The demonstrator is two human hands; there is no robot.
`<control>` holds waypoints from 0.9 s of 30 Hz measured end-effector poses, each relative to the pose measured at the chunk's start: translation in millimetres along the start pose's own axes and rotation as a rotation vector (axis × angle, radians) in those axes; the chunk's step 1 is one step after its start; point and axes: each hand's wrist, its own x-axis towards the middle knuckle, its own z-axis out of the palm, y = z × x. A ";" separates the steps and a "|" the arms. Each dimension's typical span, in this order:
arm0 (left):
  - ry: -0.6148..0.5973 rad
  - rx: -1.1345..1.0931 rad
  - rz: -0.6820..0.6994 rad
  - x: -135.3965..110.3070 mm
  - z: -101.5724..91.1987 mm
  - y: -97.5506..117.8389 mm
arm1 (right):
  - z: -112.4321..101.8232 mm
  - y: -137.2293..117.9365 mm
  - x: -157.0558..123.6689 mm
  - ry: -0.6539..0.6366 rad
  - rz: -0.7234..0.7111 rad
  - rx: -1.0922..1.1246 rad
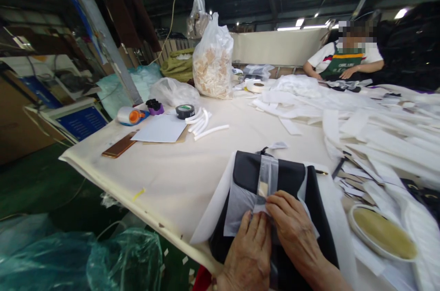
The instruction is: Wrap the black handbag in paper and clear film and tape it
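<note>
Bag [247,174], black, lies flat on surface [178,167] at the near edge, 6 o'clock of view, on a white sheet [215,208].
Clear strip [268,172] runs upright down the bag's flap, lower end under the hands.
Left hand [249,254]: fingers [256,227] stretched out, released, lying flat on the grey film at the strip's lower end.
Right hand [295,231]: fingers [278,201] curled, tips on the strip's lower end, touching the left hand. Pinch or mere press: cannot tell.

Around the bag:
- 3 o'clock, near: oval dish [357,231] with yellow paste.
- 1 to 2 o'clock: heap of white strips [378,135], spread wide.
- 11 o'clock, well apart: white tubes [202,123], tape roll [184,111] just beside them, paper [160,128], brown flat slab [119,145] at the surface's left edge, orange-capped roll [129,116].
- 12 o'clock, far: clear sack [213,57] of beige pieces, upright.
- 1 o'clock, far side of surface: a co-worker [343,57], seated, forearms on the surface.
</note>
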 end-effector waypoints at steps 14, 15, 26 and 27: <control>0.166 -0.006 0.003 -1.1 17.4 -2.4 | -0.7 11.7 2.7 -0.010 -0.063 0.091; 0.226 -0.004 -0.009 -0.5 20.9 -2.0 | -0.1 13.3 1.9 -0.016 -0.069 0.098; 0.259 -0.046 -0.058 -1.3 24.6 -0.2 | -9.9 14.2 6.0 0.039 -0.098 0.280; 0.250 -0.050 -0.059 -1.6 24.0 -0.3 | -11.1 14.0 6.2 0.028 -0.100 0.293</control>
